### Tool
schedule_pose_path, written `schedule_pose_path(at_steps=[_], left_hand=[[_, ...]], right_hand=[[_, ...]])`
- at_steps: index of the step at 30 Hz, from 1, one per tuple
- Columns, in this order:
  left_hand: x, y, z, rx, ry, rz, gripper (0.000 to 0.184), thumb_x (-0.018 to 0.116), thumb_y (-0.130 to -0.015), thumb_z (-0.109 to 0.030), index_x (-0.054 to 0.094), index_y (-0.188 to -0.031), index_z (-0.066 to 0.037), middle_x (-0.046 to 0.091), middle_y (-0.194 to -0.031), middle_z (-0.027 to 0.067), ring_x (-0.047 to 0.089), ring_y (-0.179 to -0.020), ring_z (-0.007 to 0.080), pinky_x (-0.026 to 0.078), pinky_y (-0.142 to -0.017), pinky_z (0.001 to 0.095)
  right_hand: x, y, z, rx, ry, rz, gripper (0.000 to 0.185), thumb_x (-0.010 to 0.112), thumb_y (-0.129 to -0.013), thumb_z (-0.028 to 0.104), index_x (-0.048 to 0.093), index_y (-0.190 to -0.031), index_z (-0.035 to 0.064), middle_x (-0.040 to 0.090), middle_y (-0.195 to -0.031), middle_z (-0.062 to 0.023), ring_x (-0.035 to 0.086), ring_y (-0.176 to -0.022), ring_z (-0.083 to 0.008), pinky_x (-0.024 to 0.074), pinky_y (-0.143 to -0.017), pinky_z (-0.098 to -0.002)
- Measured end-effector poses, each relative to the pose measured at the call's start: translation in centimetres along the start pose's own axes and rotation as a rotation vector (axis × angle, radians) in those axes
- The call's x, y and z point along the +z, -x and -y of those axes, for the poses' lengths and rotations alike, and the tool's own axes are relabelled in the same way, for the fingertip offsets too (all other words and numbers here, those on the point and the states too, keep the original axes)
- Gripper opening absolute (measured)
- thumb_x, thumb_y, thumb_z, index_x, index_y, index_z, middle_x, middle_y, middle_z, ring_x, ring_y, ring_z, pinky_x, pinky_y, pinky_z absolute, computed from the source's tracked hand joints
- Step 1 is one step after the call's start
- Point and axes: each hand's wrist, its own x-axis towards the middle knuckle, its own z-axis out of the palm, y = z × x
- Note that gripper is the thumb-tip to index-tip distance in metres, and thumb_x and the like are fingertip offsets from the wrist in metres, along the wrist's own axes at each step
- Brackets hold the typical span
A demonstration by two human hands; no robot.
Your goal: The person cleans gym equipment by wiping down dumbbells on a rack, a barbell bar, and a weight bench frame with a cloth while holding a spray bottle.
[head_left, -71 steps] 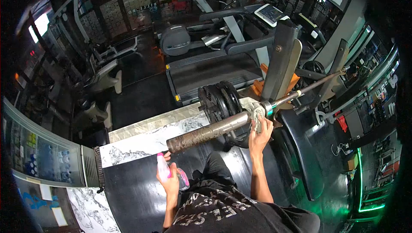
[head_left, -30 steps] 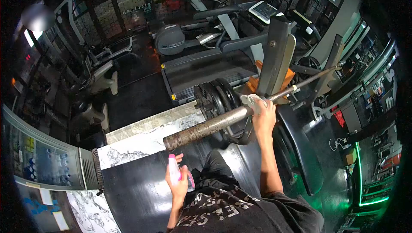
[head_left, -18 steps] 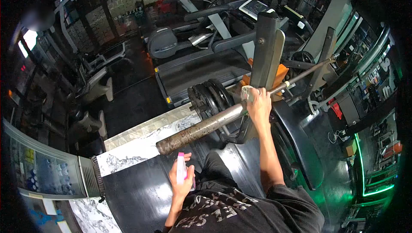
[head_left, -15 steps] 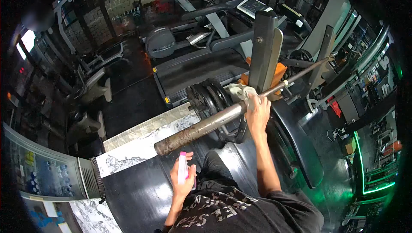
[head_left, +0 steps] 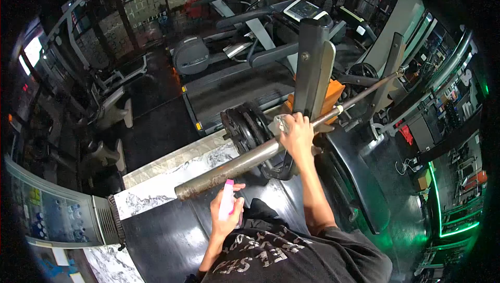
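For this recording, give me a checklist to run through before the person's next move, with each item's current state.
1. Spray bottle held in the left hand: ok.
2. Cloth under control: ok, the right hand has it at the inner end of the barbell sleeve.
3. Sleeve free of plates: ok, the weight plates sit beside it, not on it.
4. Sleeve surface unmarked: not ok, brownish patches show towards its outer end.
5. Bar securely seated at the near rack upright: cannot tell, the support point is hidden.
6. Liquid left in the bottle: cannot tell, fingers cover much of it.
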Motion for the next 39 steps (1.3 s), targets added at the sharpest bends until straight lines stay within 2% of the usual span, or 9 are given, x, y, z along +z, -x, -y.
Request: schedule_pose_path(at_steps=[5,7,10,15,23,27,35,37,39], left_hand=[[2.9,-3.2,-1.9,0.051,-0.005,0.004,0.024,0.062,-0.087,0.003,0.057,-0.110,0.001,0.070,-0.107,0.0118,0.059,-0.058,0.0067,0.049,-0.053,0.0232],[3.7,-4.4,-2.7,0.044,0.010,0.085,0.025,0.063,-0.086,0.002,0.057,-0.111,0.002,0.070,-0.107,0.0119,0.059,-0.058,0.0066,0.049,-0.053,0.0232],[5.0,-6.1,-3.3,0.059,0.015,0.105,0.029,0.062,-0.086,0.001,0.056,-0.114,0.004,0.069,-0.098,0.0122,0.059,-0.060,0.0073,0.049,-0.056,0.0232],[6.8,-9.0,-4.2,-0.037,0.124,0.159,0.037,0.064,-0.086,0.001,0.052,-0.121,0.007,0.064,-0.092,0.0096,0.060,-0.064,0.0080,0.049,-0.060,0.0226],[8.6,-13.9,-7.9,0.039,0.121,0.244,0.038,0.068,-0.087,-0.003,0.052,-0.120,0.005,0.061,-0.087,0.0060,0.059,-0.061,0.0079,0.049,-0.055,0.0230],[8.8,-17.2,-10.6,0.052,-0.077,0.286,0.028,0.068,-0.088,-0.008,0.058,-0.113,0.001,0.061,-0.084,0.0035,0.058,-0.060,0.0070,0.047,-0.052,0.0219],[12.0,-21.3,-6.4,-0.133,-0.264,0.499,0.031,0.073,-0.087,-0.026,0.060,-0.098,0.000,0.063,-0.080,0.0047,0.058,-0.077,0.0095,0.048,-0.072,0.0276],[12.8,-21.3,-5.8,-0.114,-0.225,0.488,0.032,0.073,-0.086,-0.028,0.061,-0.097,-0.001,0.062,-0.079,0.0047,0.057,-0.076,0.0095,0.047,-0.070,0.0282],[13.1,-21.5,-5.6,-0.085,-0.286,0.515,0.023,0.070,-0.090,-0.022,0.057,-0.098,-0.005,0.056,-0.070,-0.0040,0.050,-0.051,0.0035,0.041,-0.045,0.0220]], right_hand=[[-0.5,0.4,-1.0,-0.020,-0.293,-0.054,0.032,0.070,-0.074,0.010,0.066,-0.105,0.0100,0.059,-0.099,-0.0137,0.054,-0.096,-0.0342,0.0448,-0.083,-0.0447],[-0.5,1.0,-2.3,0.032,-0.370,-0.049,0.027,0.068,-0.082,0.012,0.065,-0.109,0.0080,0.063,-0.103,-0.0111,0.058,-0.098,-0.0263,0.0461,-0.086,-0.0377],[-0.7,1.4,-5.2,0.448,-1.117,-0.058,0.031,0.058,-0.097,0.027,0.061,-0.114,0.0007,0.066,-0.108,-0.0055,0.057,-0.101,-0.0102,0.0438,-0.088,-0.0251],[-2.6,2.6,-7.8,0.654,-1.741,-0.107,0.046,0.047,-0.101,0.029,0.047,-0.136,0.0005,0.059,-0.127,-0.0125,0.059,-0.115,-0.0238,0.0460,-0.100,-0.0371],[-3.4,3.2,-8.8,0.749,-2.493,-0.006,0.046,0.050,-0.099,0.036,0.051,-0.136,0.0090,0.056,-0.135,-0.0073,0.055,-0.121,-0.0241,0.0449,-0.102,-0.0408],[-3.3,3.2,-9.5,0.765,-2.477,-0.054,0.047,0.049,-0.099,0.034,0.048,-0.139,0.0091,0.055,-0.137,-0.0084,0.053,-0.125,-0.0254,0.0422,-0.104,-0.0431],[-4.4,3.5,-11.0,0.684,-2.436,-0.285,0.049,0.044,-0.101,0.038,0.045,-0.140,0.0092,0.053,-0.139,-0.0080,0.052,-0.125,-0.0253,0.0411,-0.105,-0.0428],[-4.8,4.3,-11.6,0.650,-2.447,-0.289,0.048,0.043,-0.101,0.037,0.045,-0.141,0.0098,0.051,-0.140,-0.0081,0.051,-0.126,-0.0256,0.0400,-0.107,-0.0433],[-4.6,4.9,-12.3,0.641,-2.427,-0.298,0.048,0.043,-0.101,0.037,0.045,-0.141,0.0103,0.051,-0.141,-0.0080,0.050,-0.127,-0.0255,0.0394,-0.107,-0.0438]])
